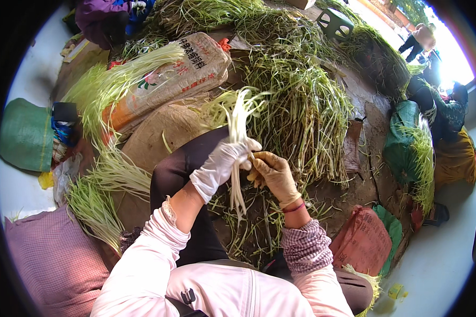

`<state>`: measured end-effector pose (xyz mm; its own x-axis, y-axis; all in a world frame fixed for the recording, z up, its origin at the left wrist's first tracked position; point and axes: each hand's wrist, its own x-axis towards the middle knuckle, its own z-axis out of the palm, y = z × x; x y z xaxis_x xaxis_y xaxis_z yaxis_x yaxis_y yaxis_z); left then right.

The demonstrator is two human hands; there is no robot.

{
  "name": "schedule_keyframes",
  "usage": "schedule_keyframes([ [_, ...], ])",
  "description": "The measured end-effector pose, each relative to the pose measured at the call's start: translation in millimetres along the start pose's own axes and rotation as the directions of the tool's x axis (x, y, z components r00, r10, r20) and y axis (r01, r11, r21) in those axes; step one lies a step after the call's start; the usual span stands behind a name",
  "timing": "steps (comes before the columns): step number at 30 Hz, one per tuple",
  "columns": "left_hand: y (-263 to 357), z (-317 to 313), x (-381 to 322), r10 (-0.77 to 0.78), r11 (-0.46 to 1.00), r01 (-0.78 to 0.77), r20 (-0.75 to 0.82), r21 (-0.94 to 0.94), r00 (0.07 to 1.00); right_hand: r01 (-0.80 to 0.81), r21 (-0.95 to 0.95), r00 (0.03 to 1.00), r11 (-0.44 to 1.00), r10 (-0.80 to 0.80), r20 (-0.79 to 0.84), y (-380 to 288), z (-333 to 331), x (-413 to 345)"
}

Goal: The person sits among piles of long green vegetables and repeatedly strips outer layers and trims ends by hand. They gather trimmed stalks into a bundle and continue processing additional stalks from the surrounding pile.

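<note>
My left hand [226,162], in a white glove, is closed around a small bunch of pale garlic shoots [238,119]. Their yellow-green leaf tips fan out above the fist, and the white stem ends [237,194] hang below it. Close to its right is my right hand [273,170] in a yellow-stained glove. The thumb and forefinger are bent together at the bunch's edge; whether a strand lies between them is too small to tell. Past both hands lies a large heap of untrimmed green shoots [297,119], with brownish lower stems towards me.
Pale shoots [131,75] lie across a printed woven sack [198,59] at left. More bundles [95,210] rest beside my knee. A red sack [363,241] and a green sack [398,138] stand at right. Leaf scraps litter the floor. Other people [448,103] sit nearby.
</note>
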<state>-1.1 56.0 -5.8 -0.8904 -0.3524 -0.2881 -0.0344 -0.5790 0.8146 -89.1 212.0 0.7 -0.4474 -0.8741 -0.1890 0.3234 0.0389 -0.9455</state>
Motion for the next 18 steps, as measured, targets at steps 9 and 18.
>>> schedule_keyframes([
  [9,13.4,-22.9,10.4,0.122,0.982,-0.128,-0.052,-0.141,0.991,-0.054,-0.261,0.998,0.964,0.059,0.014,4.5,-15.6,-12.3],
  [18,14.0,-18.5,13.7,0.080,0.854,-0.032,0.071,-0.520,0.994,-0.143,-0.061,0.987,0.988,0.147,0.063,-5.5,-10.6,-17.6],
])
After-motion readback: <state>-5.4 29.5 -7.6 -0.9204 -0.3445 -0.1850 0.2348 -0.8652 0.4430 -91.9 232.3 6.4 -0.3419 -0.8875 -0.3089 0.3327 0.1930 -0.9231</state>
